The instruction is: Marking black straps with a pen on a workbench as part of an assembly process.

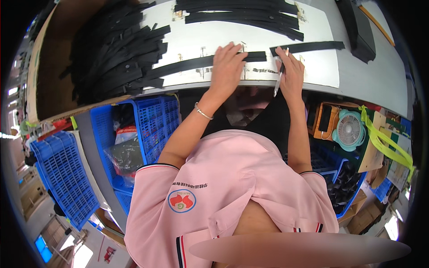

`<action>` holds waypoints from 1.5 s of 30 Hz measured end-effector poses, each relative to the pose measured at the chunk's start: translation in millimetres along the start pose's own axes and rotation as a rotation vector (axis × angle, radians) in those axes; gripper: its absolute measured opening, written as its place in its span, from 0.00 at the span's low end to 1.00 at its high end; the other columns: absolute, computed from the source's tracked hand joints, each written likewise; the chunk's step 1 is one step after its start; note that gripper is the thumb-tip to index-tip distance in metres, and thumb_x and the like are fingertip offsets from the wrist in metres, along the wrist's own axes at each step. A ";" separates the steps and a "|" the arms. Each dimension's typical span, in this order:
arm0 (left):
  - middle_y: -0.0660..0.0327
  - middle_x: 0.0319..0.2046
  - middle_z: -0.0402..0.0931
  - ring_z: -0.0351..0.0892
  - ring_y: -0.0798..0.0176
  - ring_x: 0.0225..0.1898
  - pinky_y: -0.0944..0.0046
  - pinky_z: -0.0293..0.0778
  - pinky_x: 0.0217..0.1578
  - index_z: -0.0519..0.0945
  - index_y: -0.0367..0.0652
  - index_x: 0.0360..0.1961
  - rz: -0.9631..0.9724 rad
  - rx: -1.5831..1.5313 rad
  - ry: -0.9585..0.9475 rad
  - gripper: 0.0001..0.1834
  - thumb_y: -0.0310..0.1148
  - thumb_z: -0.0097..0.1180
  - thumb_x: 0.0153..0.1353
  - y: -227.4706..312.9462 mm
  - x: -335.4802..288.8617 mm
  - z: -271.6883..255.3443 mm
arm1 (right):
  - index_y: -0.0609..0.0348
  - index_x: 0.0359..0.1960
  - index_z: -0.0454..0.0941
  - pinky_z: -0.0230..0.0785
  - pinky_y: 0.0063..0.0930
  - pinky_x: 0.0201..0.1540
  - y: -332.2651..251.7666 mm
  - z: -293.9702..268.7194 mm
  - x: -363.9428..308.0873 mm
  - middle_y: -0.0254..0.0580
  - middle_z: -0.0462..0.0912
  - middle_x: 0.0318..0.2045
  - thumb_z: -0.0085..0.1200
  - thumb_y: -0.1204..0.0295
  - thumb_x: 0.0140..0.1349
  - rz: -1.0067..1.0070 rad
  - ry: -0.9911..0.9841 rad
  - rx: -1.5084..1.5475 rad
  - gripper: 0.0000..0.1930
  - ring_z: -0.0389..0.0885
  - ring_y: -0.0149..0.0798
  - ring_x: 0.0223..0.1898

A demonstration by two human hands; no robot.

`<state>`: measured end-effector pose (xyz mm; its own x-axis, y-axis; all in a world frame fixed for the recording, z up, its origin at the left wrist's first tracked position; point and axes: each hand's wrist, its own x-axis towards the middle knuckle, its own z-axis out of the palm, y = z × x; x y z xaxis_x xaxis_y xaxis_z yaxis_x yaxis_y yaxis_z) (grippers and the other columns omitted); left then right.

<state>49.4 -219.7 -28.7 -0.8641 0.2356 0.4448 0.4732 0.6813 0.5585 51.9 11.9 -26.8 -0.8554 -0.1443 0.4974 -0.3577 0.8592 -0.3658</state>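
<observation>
A long black fabric strip runs across the white board from the pile on the left. My left hand lies over this strip near its right end, fingers resting on it and pressing down. In my right hand is a slim pen with a clear lower part, closed between thumb and fingers. The fingertips of that hand are at the left end of a second black strip, which slants off to the right. Several more black strips lie stacked along the far side of the board.
A large heap of black strips fills the cardboard box at the left. A black angular object stands at the far right. Below the table edge are blue crates on the left and a small turquoise fan on the right.
</observation>
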 end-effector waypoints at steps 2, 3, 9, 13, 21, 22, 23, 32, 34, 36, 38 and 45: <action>0.55 0.59 0.80 0.71 0.47 0.67 0.44 0.59 0.71 0.86 0.43 0.49 -0.015 -0.027 0.028 0.13 0.30 0.62 0.64 -3.2 -3.3 -3.5 | 0.52 0.62 0.77 0.59 0.43 0.63 4.9 -1.7 15.4 0.47 0.84 0.54 0.56 0.81 0.64 0.004 -0.040 -0.011 0.24 0.79 0.49 0.59; 0.55 0.59 0.80 0.71 0.47 0.67 0.44 0.59 0.71 0.86 0.43 0.49 -0.006 -0.037 0.020 0.13 0.30 0.62 0.64 -3.1 -4.8 -2.1 | 0.52 0.59 0.79 0.65 0.43 0.58 7.1 3.0 25.6 0.49 0.85 0.50 0.57 0.78 0.65 0.002 -0.006 -0.011 0.20 0.81 0.51 0.54; 0.54 0.58 0.79 0.70 0.45 0.65 0.41 0.59 0.70 0.84 0.41 0.51 0.073 -0.068 -0.051 0.15 0.27 0.61 0.63 22.9 0.7 14.6 | 0.53 0.57 0.79 0.74 0.42 0.51 -21.0 55.8 94.9 0.52 0.86 0.46 0.56 0.66 0.72 0.039 -0.099 0.212 0.15 0.83 0.57 0.47; 0.53 0.55 0.78 0.70 0.45 0.64 0.39 0.59 0.70 0.81 0.38 0.54 0.103 -0.067 -0.182 0.18 0.27 0.60 0.62 22.6 6.7 19.7 | 0.53 0.57 0.78 0.74 0.38 0.53 -69.3 59.8 104.8 0.47 0.87 0.48 0.56 0.64 0.72 0.217 -0.281 0.668 0.15 0.83 0.55 0.49; 0.55 0.61 0.77 0.66 0.47 0.70 0.42 0.56 0.72 0.80 0.40 0.58 0.129 -0.051 -0.141 0.19 0.30 0.57 0.67 26.0 8.0 22.0 | 0.55 0.59 0.77 0.56 0.49 0.70 -43.7 3.1 -10.6 0.46 0.85 0.52 0.61 0.75 0.65 0.118 0.085 0.131 0.20 0.81 0.45 0.60; 0.56 0.66 0.74 0.65 0.47 0.71 0.44 0.54 0.73 0.77 0.45 0.64 0.116 -0.033 -0.191 0.22 0.32 0.57 0.69 24.4 7.2 23.2 | 0.55 0.60 0.76 0.55 0.50 0.71 -40.4 1.2 -23.4 0.45 0.85 0.53 0.61 0.74 0.65 0.128 0.070 0.063 0.21 0.79 0.45 0.62; 0.56 0.66 0.74 0.65 0.47 0.71 0.44 0.54 0.73 0.77 0.45 0.64 0.117 -0.035 -0.194 0.22 0.32 0.57 0.69 26.3 7.3 23.4 | 0.55 0.61 0.75 0.54 0.51 0.71 -36.0 -0.6 -32.5 0.43 0.85 0.55 0.62 0.74 0.65 0.139 0.057 -0.004 0.22 0.77 0.44 0.65; 0.55 0.70 0.69 0.59 0.45 0.75 0.33 0.41 0.74 0.73 0.43 0.68 0.004 0.103 -0.181 0.27 0.39 0.56 0.71 19.8 -23.6 -5.2 | 0.51 0.65 0.74 0.44 0.55 0.76 12.8 -21.2 -45.5 0.43 0.83 0.59 0.60 0.74 0.67 0.101 0.027 -0.130 0.24 0.76 0.41 0.66; 0.55 0.72 0.67 0.58 0.47 0.76 0.32 0.35 0.74 0.70 0.43 0.70 -0.056 0.140 -0.167 0.30 0.41 0.57 0.71 15.7 -33.3 -17.9 | 0.50 0.66 0.73 0.44 0.52 0.76 18.4 -16.6 -49.6 0.39 0.82 0.61 0.61 0.74 0.67 0.080 0.032 -0.152 0.25 0.75 0.39 0.67; 0.55 0.72 0.66 0.57 0.47 0.76 0.31 0.33 0.73 0.70 0.44 0.71 -0.112 0.190 -0.146 0.31 0.42 0.57 0.70 4.7 -43.3 -31.3 | 0.50 0.65 0.73 0.45 0.49 0.76 20.1 -14.9 -51.6 0.35 0.81 0.63 0.60 0.75 0.68 0.059 0.061 -0.139 0.24 0.74 0.39 0.69; 0.54 0.73 0.64 0.56 0.48 0.77 0.30 0.27 0.73 0.68 0.44 0.73 -0.189 0.245 -0.126 0.33 0.44 0.58 0.70 -9.0 -53.4 -44.8 | 0.50 0.65 0.73 0.46 0.49 0.76 19.1 -14.0 -51.7 0.35 0.81 0.63 0.60 0.75 0.68 0.054 0.069 -0.133 0.23 0.74 0.39 0.69; 0.56 0.74 0.64 0.55 0.50 0.77 0.30 0.28 0.73 0.69 0.45 0.72 -0.265 0.253 -0.069 0.33 0.45 0.60 0.69 -39.3 -72.7 -73.3 | 0.50 0.64 0.74 0.48 0.48 0.75 14.1 -18.4 -47.3 0.34 0.82 0.62 0.58 0.73 0.70 0.068 0.037 -0.134 0.21 0.76 0.38 0.67</action>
<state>106.2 -314.3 -31.7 -0.9647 0.0684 0.2545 0.1815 0.8726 0.4534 94.2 39.9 -41.0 -0.8605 -0.0674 0.5050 -0.2439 0.9247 -0.2922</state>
